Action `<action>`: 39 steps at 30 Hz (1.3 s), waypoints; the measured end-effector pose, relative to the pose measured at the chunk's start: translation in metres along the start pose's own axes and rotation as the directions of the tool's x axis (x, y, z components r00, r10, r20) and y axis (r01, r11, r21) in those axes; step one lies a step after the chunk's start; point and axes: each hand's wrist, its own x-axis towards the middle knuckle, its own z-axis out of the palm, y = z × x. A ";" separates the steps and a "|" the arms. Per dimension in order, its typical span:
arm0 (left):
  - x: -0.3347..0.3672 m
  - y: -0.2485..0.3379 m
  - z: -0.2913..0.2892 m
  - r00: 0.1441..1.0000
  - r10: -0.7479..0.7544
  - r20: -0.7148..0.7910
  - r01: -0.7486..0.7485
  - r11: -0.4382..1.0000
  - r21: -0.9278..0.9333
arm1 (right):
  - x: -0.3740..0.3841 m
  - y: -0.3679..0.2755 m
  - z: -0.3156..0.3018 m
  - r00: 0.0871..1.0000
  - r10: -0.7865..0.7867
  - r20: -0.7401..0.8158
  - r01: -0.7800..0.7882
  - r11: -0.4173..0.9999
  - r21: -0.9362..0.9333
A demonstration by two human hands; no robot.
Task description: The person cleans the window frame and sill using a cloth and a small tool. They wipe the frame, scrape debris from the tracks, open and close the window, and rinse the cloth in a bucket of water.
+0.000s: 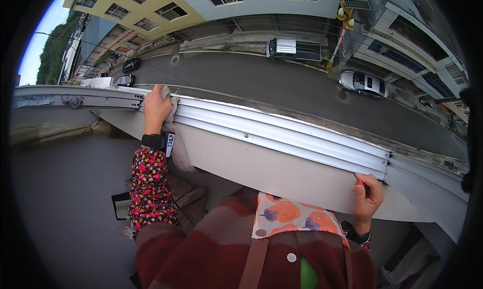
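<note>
My left hand (157,109) is closed around a grey-beige cloth (181,150) at the left end of a metal window track (282,133). The cloth hangs down from the track over the pale inner sill (226,158). At the track's right end, my right hand (368,197) pinches a thin tool with a red part (359,183) showing between the fingers. Its dark tip points toward the lowest groove near the corner, and the rest is hidden in my hand, so its exact kind cannot be made out.
A window frame member (75,101) with a round roller continues leftward from the track. Beyond the outer edge lies a drop to a street (221,75), with a pickup truck (297,50) and a silver car (363,83). Brownish folded items (188,196) lie below my left forearm.
</note>
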 end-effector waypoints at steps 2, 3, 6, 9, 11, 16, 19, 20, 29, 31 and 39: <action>-0.010 0.023 -0.007 0.998 0.068 -0.007 -0.069 0.995 -0.078 | -0.003 -0.001 -0.004 1.000 -0.006 -0.014 0.007 1.000 0.009; -0.020 0.039 -0.011 0.997 0.081 -0.004 -0.081 0.991 -0.108 | -0.005 -0.002 -0.006 1.000 0.007 -0.007 -0.007 1.000 0.010; -0.058 0.110 -0.021 0.957 0.288 -0.024 -0.280 0.905 -0.321 | -0.011 -0.003 -0.021 0.999 -0.028 -0.032 0.029 1.000 0.007; -0.100 0.191 -0.030 0.870 0.487 -0.074 -0.454 0.733 -0.506 | -0.020 -0.001 -0.034 0.997 -0.054 -0.049 0.054 0.998 0.016; -0.118 0.235 -0.034 0.822 0.564 -0.078 -0.520 0.689 -0.504 | -0.030 0.000 -0.044 0.997 -0.035 -0.068 0.036 0.999 0.016; -0.144 0.305 -0.025 0.649 0.753 -0.104 -0.600 0.424 -0.678 | -0.057 0.004 -0.057 0.988 -0.003 -0.151 0.005 1.000 0.010; -0.161 0.369 -0.014 0.521 0.831 -0.196 -0.633 0.222 -0.742 | -0.068 0.003 -0.054 0.982 -0.019 -0.190 0.024 0.999 0.025; -0.167 0.394 -0.014 0.490 0.847 -0.206 -0.637 0.187 -0.748 | -0.070 0.003 -0.053 0.982 -0.020 -0.189 0.025 0.999 0.025; -0.181 0.402 -0.035 0.349 0.928 -0.132 -0.434 0.036 -0.900 | -0.081 0.023 -0.040 0.969 -0.069 -0.238 0.062 0.997 -0.034; -0.178 0.351 -0.045 0.294 0.955 -0.045 -0.027 -0.039 -0.999 | -0.082 0.027 -0.037 0.946 -0.086 -0.311 0.080 0.996 -0.033; -0.174 0.037 -0.074 0.998 -0.035 0.049 0.015 -0.640 -0.768 | -0.093 0.055 -0.026 0.873 -0.151 -0.464 0.102 0.986 -0.129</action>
